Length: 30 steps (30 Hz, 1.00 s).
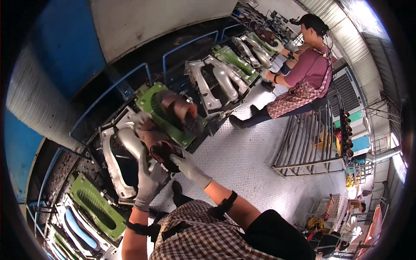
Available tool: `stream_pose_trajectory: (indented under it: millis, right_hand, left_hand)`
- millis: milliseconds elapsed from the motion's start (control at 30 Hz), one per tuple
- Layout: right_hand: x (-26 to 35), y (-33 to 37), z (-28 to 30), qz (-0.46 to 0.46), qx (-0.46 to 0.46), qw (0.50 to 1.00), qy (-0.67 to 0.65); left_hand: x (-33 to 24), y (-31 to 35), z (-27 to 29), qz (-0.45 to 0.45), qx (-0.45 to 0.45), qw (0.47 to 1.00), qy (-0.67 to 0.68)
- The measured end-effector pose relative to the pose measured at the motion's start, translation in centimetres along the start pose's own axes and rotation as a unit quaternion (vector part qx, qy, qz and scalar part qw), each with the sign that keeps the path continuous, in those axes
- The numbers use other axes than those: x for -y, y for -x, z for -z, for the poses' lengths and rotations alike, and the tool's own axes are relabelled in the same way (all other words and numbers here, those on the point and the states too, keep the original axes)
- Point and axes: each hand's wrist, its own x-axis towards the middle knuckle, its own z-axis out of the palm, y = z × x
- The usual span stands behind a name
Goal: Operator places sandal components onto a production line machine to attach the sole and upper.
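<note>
A brown boot (163,151) with a dark, open top lies tilted over a silver metal shoe mould (113,162) in front of me. My right hand (190,168), in a grey glove, grips the boot at its top rim. My left hand (148,184), gloved alike, is close beside the boot with its fingers stretched up and apart; whether it touches the boot I cannot tell. Just beyond, a second brown boot (178,108) sits over a green mould plate (152,99); its outline is blurred.
More moulds run along the line, including a green one (97,208) at lower left and silver ones (216,82) farther off. Blue rails (110,97) edge it. A co-worker (299,78) handles moulds at upper right. A metal rack (303,141) stands on the patterned floor (234,160).
</note>
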Motion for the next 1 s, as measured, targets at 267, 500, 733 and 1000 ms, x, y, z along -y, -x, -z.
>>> stream_pose_trajectory:
  millis: [267, 500, 733, 1000]
  right_hand:
    - [1.9, -1.2, 5.0, -0.024, -0.037, 0.997, 0.067]
    - [7.8, -8.2, 1.1, 0.181, -0.056, 0.922, 0.338]
    - [6.1, -11.4, -7.9, 0.383, 0.152, 0.768, 0.49]
    - [2.3, -8.0, -7.5, 0.295, 0.316, 0.72, 0.542]
  left_hand:
    - [11.7, -6.3, 2.4, 0.208, -0.184, 0.924, 0.262]
    - [14.7, -7.5, 3.5, 0.238, -0.179, 0.862, 0.409]
    - [11.6, -0.4, 1.2, 0.123, -0.194, 0.884, 0.407]
    - [5.4, 0.4, -4.6, 0.238, -0.335, 0.698, 0.587]
